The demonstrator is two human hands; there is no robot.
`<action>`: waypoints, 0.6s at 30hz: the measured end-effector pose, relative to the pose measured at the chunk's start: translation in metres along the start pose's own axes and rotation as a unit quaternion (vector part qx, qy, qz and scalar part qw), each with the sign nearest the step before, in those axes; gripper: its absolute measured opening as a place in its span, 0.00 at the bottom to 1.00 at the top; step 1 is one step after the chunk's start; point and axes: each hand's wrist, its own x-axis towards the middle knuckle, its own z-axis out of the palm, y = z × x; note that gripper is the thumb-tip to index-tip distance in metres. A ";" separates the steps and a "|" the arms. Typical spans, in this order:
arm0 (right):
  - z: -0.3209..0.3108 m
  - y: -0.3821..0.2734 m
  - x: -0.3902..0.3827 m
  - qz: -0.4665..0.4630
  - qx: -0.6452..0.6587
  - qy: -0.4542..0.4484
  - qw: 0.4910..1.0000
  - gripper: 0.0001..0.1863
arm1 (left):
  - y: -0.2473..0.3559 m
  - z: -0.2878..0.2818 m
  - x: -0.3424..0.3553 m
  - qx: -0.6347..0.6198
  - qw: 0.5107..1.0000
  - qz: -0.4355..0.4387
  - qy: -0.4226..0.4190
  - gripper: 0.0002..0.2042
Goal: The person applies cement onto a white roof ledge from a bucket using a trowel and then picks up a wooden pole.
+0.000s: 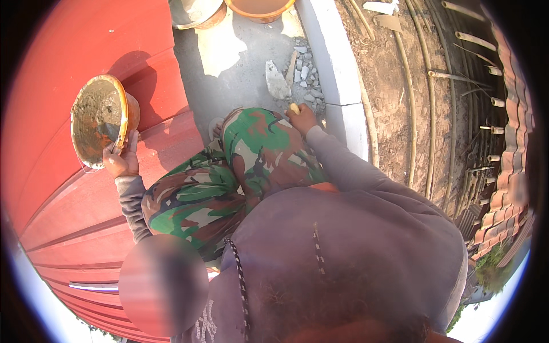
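Observation:
My left hand [123, 159] grips an orange bucket [132, 111] by its rim, out over the red metal roofing on the left. Wet grey-brown mortar coats the inside of the bucket, which is tipped so that its mouth faces me. In my right hand [304, 120], beside my knee, is the pale wooden handle of a trowel [278, 81]. Its grey, mortar-smeared blade points away from me, low over the concrete ledge [251, 63]. Small broken stones [305, 73] and a thin wood strip [290, 67] lie just right of the blade.
Ahead stand another orange bucket [260, 12] and a mortar-stained container [195, 12]. A low white wall [341, 74] edges the ledge on the right. Beyond it are bamboo poles [412, 108] and clay roof tiles [503, 197]. Red ribbed roofing [74, 211] spreads along my left.

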 end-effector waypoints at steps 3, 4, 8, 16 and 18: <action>-0.018 0.037 -0.042 0.001 -0.100 -0.005 0.995 0.25 | -0.002 -0.005 0.002 0.002 1.000 0.017 -0.008 0.15; -0.023 0.046 -0.059 0.013 -0.112 -0.001 0.994 0.25 | -0.005 -0.006 0.002 0.007 1.000 0.017 -0.006 0.16; -0.046 0.094 -0.124 0.073 -0.125 -0.037 0.989 0.26 | 0.011 0.024 -0.025 0.033 0.999 0.025 0.036 0.22; -0.048 0.228 -0.199 0.143 -0.154 0.007 0.978 0.23 | 0.005 0.018 -0.017 0.072 0.997 0.028 -0.024 0.23; -0.039 0.217 -0.169 0.118 -0.095 0.041 0.988 0.24 | 0.006 0.023 -0.018 0.076 0.996 0.034 0.006 0.24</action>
